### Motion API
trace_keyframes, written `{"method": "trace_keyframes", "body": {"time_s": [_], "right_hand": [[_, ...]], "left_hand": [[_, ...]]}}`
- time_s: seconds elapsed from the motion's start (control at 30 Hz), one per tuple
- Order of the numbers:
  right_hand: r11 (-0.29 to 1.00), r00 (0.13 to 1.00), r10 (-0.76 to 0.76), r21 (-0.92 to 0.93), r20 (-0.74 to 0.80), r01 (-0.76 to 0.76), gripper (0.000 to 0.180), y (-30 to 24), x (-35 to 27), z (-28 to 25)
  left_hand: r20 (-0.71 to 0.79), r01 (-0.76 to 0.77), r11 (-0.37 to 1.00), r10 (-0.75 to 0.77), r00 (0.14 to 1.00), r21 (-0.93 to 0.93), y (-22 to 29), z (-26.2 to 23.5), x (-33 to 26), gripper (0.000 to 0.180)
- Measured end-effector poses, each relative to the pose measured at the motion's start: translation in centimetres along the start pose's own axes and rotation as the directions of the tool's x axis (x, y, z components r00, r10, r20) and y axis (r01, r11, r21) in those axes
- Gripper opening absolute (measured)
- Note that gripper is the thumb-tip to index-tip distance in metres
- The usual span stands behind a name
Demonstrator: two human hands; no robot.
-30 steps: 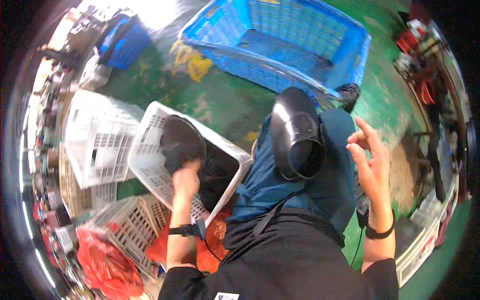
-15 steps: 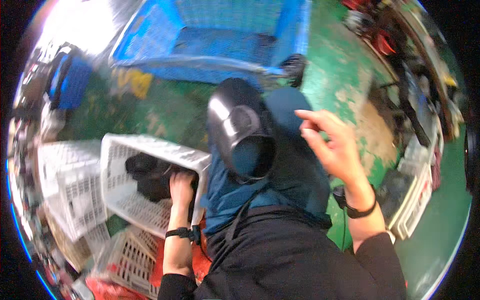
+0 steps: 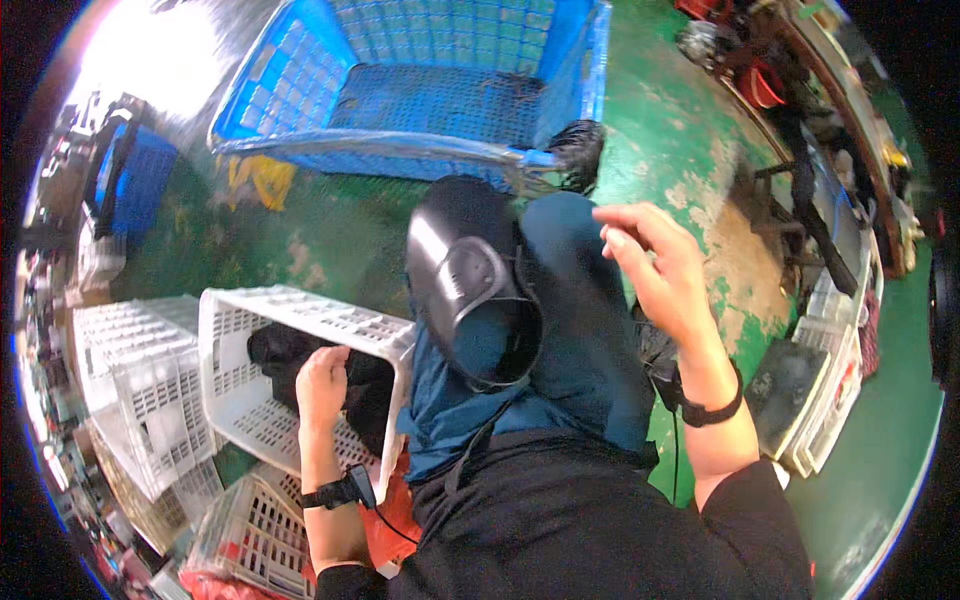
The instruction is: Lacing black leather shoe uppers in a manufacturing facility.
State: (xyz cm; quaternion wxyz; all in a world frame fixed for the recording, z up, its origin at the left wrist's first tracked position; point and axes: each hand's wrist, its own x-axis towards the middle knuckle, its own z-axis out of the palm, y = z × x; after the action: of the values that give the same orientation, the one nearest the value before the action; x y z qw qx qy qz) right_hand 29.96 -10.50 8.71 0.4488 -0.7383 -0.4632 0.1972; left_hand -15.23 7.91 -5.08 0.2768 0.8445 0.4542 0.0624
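Note:
My left hand (image 3: 322,385) is over a white plastic crate (image 3: 205,345) that lies tipped with its mouth toward me. Its fingers are curled down among black pieces (image 3: 285,360) inside; the fingertips are hidden, so what they hold cannot be made out. Across my left thigh rests a glossy black curved shell (image 3: 440,235), with a rounded recess in its side and a wide opening at the near end. Above my right thigh hovers my right hand (image 3: 660,270), thumb and forefinger apart, holding nothing and not touching the shell.
A large blue crate (image 3: 380,145) stands ahead, with a dark bundle (image 3: 577,155) at its right corner. More white crates (image 3: 145,375) are on the left. Dark and white trays (image 3: 800,400) lie at the right on the green floor. Thin cables hang from both wrist straps.
My left hand has come slightly back and left, higher out of the crate's black pieces. My right hand has barely moved. The shell stays on my thigh.

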Motion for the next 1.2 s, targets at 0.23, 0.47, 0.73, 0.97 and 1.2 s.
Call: {"method": "trace_keyframes", "body": {"time_s": [0.23,0.47,0.73,0.97,1.2], "right_hand": [[0.949,0.944,-0.235,-0.155,0.232,0.275,0.02,-1.2,-0.3,2.3],[0.901,0.985,0.046,-0.42,-0.167,-0.113,0.023,7.7,9.1,1.3],[0.813,0.998,0.058,-0.579,-0.019,-0.058,0.022,11.7,10.7,1.9],[0.885,0.997,-0.066,-0.46,0.037,0.076,0.022,14.5,12.0,2.0],[0.996,0.995,-0.082,0.021,-0.063,0.084,0.011,6.0,9.9,0.0]], "left_hand": [[-0.276,-0.093,0.955,0.012,0.961,-0.283,5.9,-3.2,0.2,0.031],[-0.328,-0.362,0.857,0.244,0.913,-0.368,17.0,-5.7,4.6,0.03],[-0.3,-0.62,0.701,0.543,0.785,-0.353,22.8,-6.1,8.8,0.028],[-0.471,-0.789,0.533,0.635,0.612,-0.307,25.8,-4.6,9.6,0.019],[-0.6,-0.788,0.559,0.546,0.584,-0.257,29.3,-4.8,10.2,0.055]]}}
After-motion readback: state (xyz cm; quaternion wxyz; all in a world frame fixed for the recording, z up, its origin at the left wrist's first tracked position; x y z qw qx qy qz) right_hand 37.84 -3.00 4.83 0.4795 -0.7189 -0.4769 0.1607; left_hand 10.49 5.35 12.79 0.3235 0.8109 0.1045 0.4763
